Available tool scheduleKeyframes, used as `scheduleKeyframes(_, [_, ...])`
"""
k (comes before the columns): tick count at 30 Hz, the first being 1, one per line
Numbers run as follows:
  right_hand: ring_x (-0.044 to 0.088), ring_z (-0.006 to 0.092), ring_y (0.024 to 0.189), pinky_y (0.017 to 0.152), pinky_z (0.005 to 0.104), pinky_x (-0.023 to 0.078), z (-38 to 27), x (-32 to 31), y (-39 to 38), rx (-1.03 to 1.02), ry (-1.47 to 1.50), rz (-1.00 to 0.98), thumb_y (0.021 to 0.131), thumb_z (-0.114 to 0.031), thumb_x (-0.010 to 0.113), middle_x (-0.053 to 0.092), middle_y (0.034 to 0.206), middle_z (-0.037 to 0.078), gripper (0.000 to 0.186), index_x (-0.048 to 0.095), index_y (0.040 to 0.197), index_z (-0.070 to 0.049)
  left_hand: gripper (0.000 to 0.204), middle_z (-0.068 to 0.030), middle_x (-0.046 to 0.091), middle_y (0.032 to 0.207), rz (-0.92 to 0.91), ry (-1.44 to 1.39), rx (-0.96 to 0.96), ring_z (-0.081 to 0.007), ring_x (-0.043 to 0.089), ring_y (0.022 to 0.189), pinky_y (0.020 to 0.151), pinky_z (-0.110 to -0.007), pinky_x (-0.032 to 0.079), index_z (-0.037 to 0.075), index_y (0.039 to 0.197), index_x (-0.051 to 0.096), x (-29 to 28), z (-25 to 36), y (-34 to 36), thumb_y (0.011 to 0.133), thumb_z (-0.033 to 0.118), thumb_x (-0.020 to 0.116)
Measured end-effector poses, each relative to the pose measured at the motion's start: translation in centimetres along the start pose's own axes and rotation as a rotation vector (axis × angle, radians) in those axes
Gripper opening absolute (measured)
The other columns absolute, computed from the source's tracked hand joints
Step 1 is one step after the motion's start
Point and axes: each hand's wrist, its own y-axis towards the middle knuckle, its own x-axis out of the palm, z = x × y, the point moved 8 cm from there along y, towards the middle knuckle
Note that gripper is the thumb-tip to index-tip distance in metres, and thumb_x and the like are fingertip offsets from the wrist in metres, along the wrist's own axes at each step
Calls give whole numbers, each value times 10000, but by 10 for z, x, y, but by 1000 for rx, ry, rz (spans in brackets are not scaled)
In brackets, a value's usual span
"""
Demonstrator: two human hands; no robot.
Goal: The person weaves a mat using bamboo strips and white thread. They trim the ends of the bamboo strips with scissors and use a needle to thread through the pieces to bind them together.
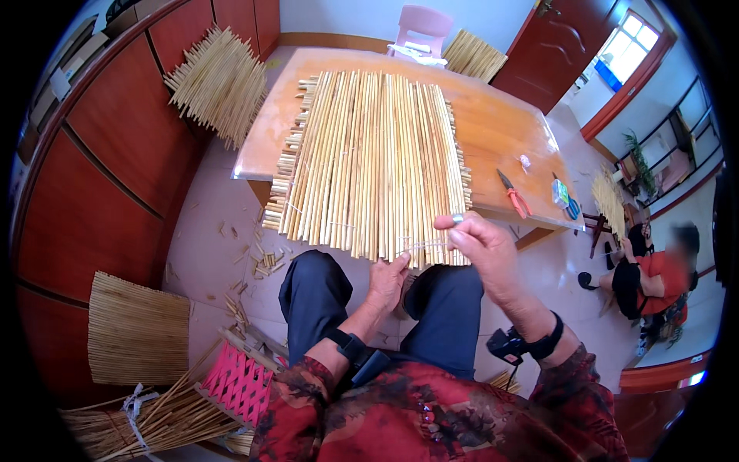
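A mat of pale straw-coloured stalks [369, 162] lies on the wooden table, its near end jutting over the front edge towards my knees. Short cut stalk ends show under both its sides. My left hand [387, 281] grips the near edge from below, with its thumb on top. Just to the right, my right hand [491, 252] is closed in a pinch over the mat's near right corner. A thin pale thread [423, 246] runs from its fingers across the stalks. A silvery band [457, 219] sits on one right finger. Whether a needle is in the pinch cannot be made out.
On the table [500, 127] lie red-handled pliers [516, 194] and a small box [560, 189] beside a blue-handled tool [572, 208]. Stalk mats lean at the cabinet [138, 331]. A tied stalk bundle [131, 423] lies lower left. Another person [654, 277] sits at right.
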Motion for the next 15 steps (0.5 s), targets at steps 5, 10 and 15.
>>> scheduleKeyframes(5, [570,135,816,784,256,428,1,-48,-29,92,161,-5,841,-138,551,626,846,101,146,580,831,5,309,-79,564,1074,-2,9,38,-183,560,987,867,-337,460,13,1146,448,11,12,-8,849,37,533])
scheduleKeyframes(10, [591,134,700,690,244,462,30,-114,-52,153,169,61,838,-114,552,630,755,92,126,580,847,9,348,-90,551,1108,-5,21,29,-191,555,1004,886,-347,451,17,1170,427,6,11,-7,842,27,541])
scheduleKeyframes(15, [517,61,534,509,183,414,80,-170,-81,410,-196,-15,819,-155,594,584,650,23,148,605,802,-9,356,-93,553,1101,-20,15,50,-193,548,1013,890,-350,444,10,1174,430,10,17,-10,834,6,538])
